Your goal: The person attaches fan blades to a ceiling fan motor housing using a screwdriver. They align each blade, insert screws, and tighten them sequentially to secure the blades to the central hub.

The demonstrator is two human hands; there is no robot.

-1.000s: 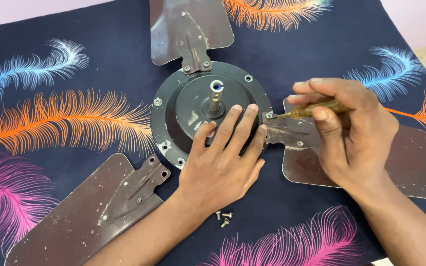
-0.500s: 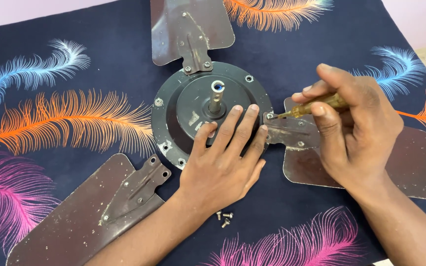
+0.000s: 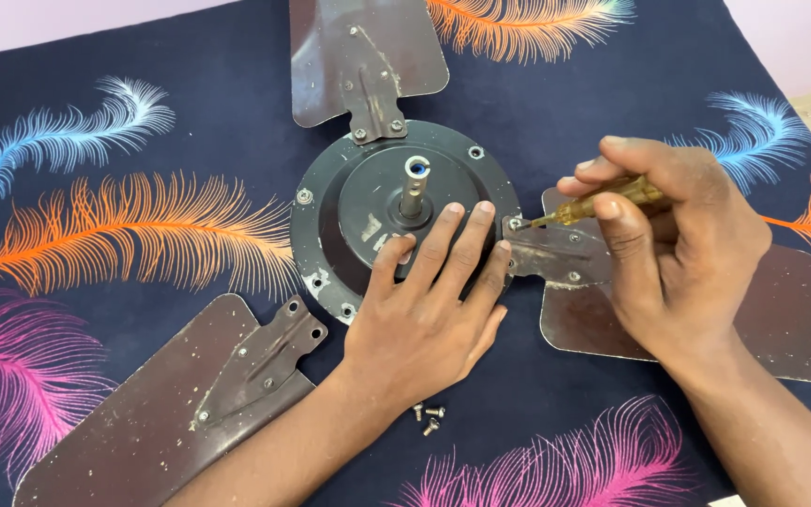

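A dark feather-printed cloth (image 3: 190,113) is covered by three brown fan blades; the round motor housing (image 3: 349,202) is pressed by the flat, opened left hand (image 3: 424,314); a yellow-handled screwdriver (image 3: 603,200) is grasped by the right hand (image 3: 682,253), its tip placed on the right blade's bracket screw (image 3: 515,223); three loose screws (image 3: 427,416) are lying near the left wrist.

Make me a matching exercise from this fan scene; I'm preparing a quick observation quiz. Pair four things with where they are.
Things:
1. left hand
2. screwdriver
3. loose screws
4. detached blade

Places:
A. on the cloth below the left wrist
B. lower left, apart from the hub
C. flat on the motor hub
D. gripped in the right hand

Pairs: 1-C, 2-D, 3-A, 4-B
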